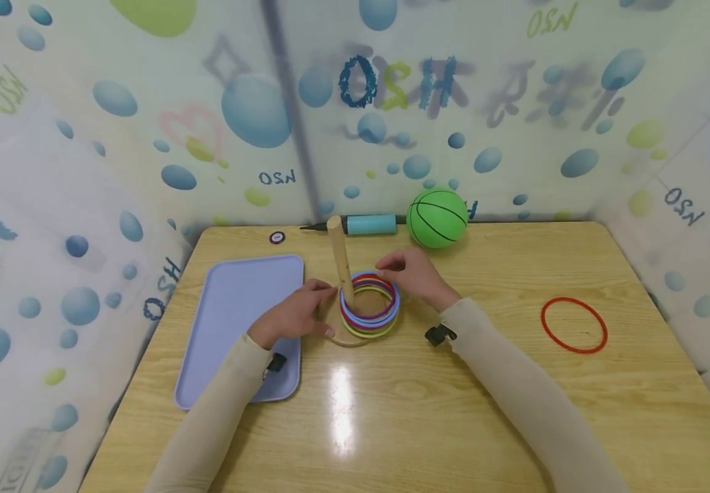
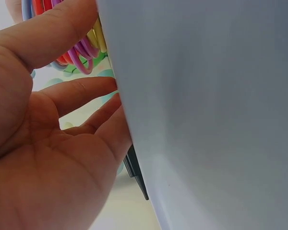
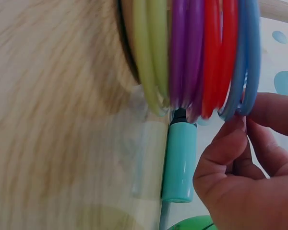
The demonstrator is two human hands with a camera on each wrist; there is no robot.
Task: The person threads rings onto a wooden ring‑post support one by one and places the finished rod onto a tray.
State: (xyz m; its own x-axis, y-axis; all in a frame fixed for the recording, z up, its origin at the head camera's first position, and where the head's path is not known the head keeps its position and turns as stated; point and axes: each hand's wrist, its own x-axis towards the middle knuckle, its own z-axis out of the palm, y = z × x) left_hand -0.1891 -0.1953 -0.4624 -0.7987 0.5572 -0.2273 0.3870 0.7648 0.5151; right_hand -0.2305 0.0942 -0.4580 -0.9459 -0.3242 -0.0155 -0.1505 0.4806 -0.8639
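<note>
A stack of coloured rings (image 3: 180,57) encircles an upright wooden peg (image 1: 339,257) on a round wooden base (image 1: 344,342). In the right wrist view yellow-green rings lie lowest, then purple, red and blue. My right hand (image 1: 415,275) pinches the upper blue ring (image 3: 252,52) between thumb and finger at its far right edge. At the base's left side is my left hand (image 1: 293,313), thumb and fingers spread loosely with nothing held; whether it touches the base I cannot tell. Beneath that wrist lies a lavender tray (image 1: 246,294).
A single red ring (image 1: 543,322) lies at the table's right. Along the back edge are a green ball (image 1: 437,218), a pump with a turquoise barrel (image 1: 371,224) and a small round dark-rimmed disc (image 1: 277,237). Patterned cloth walls enclose the table (image 1: 484,424).
</note>
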